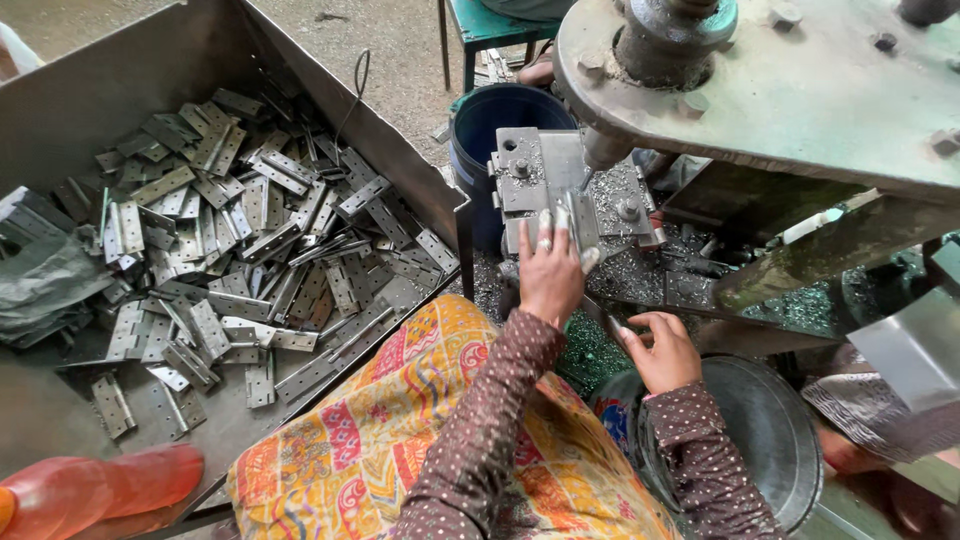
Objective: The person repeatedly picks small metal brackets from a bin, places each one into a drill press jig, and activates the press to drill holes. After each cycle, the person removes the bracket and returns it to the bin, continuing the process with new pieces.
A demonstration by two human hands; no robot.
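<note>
Head view: at lower centre, the right hand (663,350) curls loosely with its fingertips on a dark lever, holding nothing else, beside a round metal basin (775,430). Just above, the left hand (549,272) presses a hinge plate (581,222) onto the drill jig (560,185) under the spindle. At upper left, the tray (90,90) holds a large heap of hinge plates, so much work seems left.

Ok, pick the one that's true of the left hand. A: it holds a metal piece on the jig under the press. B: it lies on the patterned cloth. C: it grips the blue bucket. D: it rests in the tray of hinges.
A: the left hand holds a flat metal piece on the jig below the press.
</note>
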